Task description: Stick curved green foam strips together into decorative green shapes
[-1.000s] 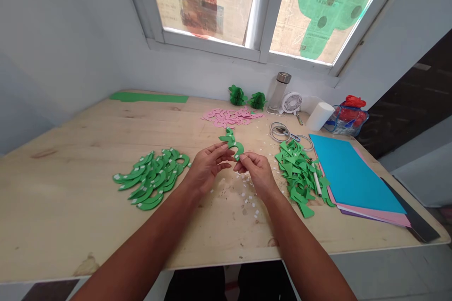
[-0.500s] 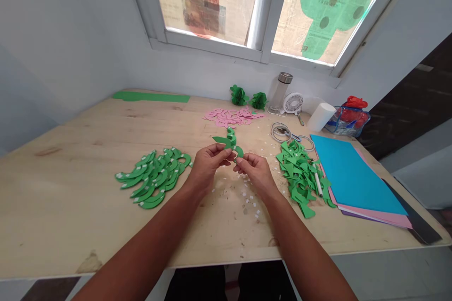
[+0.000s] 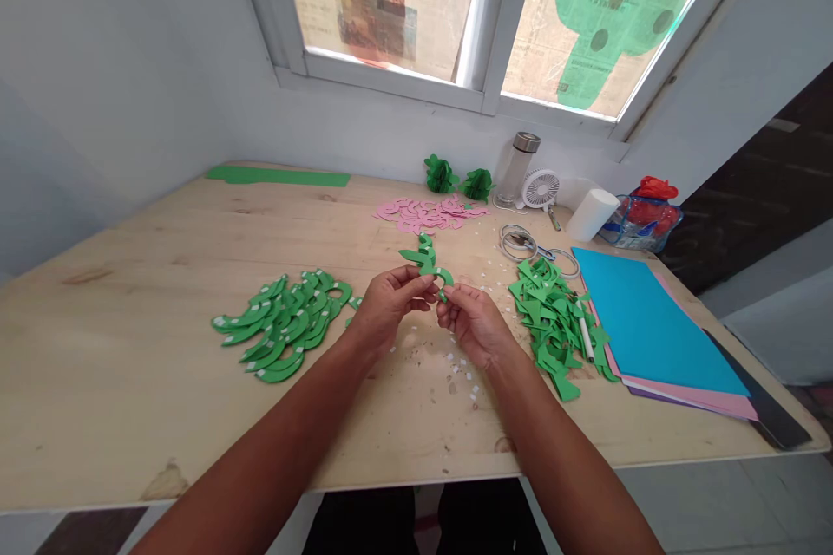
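Observation:
Between my hands is a green curved paper piece (image 3: 445,276), raised over the middle of the table. My left hand (image 3: 393,302) pinches its left side between thumb and fingers. The lower right end is gripped by the fingertips of my right hand (image 3: 474,319). Just beyond, more green paper shapes (image 3: 426,250) appear, one with a pointed tip to the left; whether they join the held piece I cannot tell. Left of my hands lies a pile of green curved paper pieces (image 3: 286,325) with white squares on their ends.
Green paper scraps (image 3: 547,312) with a white marker (image 3: 587,338) lie to the right, beside blue sheets (image 3: 651,321). Tape rolls (image 3: 519,243), pink scraps (image 3: 426,213), a small fan (image 3: 540,189) and a glass bottle (image 3: 516,173) stand or lie farther back. White bits litter the middle.
The curved paper piece has turned and shifted slightly right, showing more of its arc. My right hand has rotated, its fingers curling more beneath the piece. My left hand stays nearly in place.

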The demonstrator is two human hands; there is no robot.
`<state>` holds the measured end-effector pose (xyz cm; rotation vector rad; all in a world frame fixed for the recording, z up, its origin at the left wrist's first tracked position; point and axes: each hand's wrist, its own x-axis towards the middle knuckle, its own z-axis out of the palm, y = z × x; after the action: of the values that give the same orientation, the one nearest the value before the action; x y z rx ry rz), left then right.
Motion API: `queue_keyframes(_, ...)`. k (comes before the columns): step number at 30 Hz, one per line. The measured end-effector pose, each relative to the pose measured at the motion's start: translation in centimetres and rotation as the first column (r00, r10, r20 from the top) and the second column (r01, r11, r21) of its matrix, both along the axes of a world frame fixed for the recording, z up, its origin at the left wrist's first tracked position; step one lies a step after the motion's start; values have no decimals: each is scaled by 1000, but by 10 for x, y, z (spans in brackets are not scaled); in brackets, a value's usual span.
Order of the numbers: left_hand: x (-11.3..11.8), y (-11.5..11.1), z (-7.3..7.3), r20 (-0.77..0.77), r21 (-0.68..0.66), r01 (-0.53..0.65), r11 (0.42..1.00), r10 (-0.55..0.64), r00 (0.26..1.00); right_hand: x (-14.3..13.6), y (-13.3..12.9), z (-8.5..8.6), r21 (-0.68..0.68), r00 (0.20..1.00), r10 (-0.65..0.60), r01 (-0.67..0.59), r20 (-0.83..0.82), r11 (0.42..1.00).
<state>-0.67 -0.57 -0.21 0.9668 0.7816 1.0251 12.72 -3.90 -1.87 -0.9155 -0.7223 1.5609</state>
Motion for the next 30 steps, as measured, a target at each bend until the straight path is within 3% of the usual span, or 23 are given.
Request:
queue_keyframes(13,0,-1,1,-24,-10,-54,999,54,998,-5,-3,4,130,940,-103,63,325,989)
queue_keyframes(30,-1,3,-1,87,-65,-69,995,75,993,-5,-1,-2,256,850,-120,-17,513,967)
